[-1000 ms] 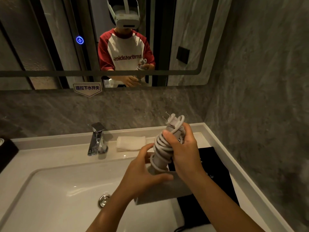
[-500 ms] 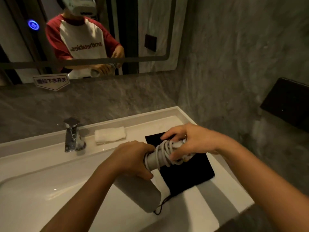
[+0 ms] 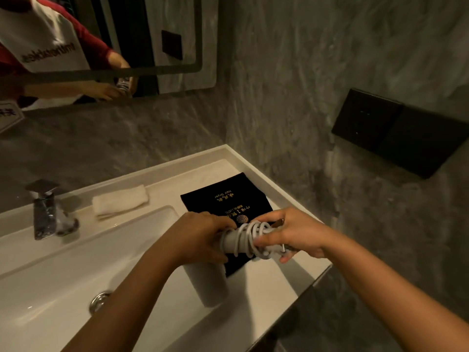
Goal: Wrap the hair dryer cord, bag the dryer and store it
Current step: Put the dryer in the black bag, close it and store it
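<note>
A grey hair dryer [image 3: 209, 283] hangs barrel-down over the sink's right side. Its white cord [image 3: 250, 236] is coiled around the handle. My left hand [image 3: 200, 237] grips the handle near the barrel. My right hand [image 3: 291, 233] holds the far end of the handle, fingers curled over the coils and the plug. Beneath both hands a black drawstring bag [image 3: 225, 199] with gold lettering lies flat on the counter, partly hidden by the dryer.
White sink basin [image 3: 63, 275] with a drain [image 3: 99, 301] lies left, chrome faucet [image 3: 45, 212] behind it. A folded white towel [image 3: 119, 200] sits by the back wall. Black wall panels [image 3: 396, 133] are mounted on the right wall. A mirror [image 3: 101, 41] hangs above.
The dryer's handle swung from upright to lying sideways over the bag. My view turned right and down. Both hands kept their hold on the handle and cord.
</note>
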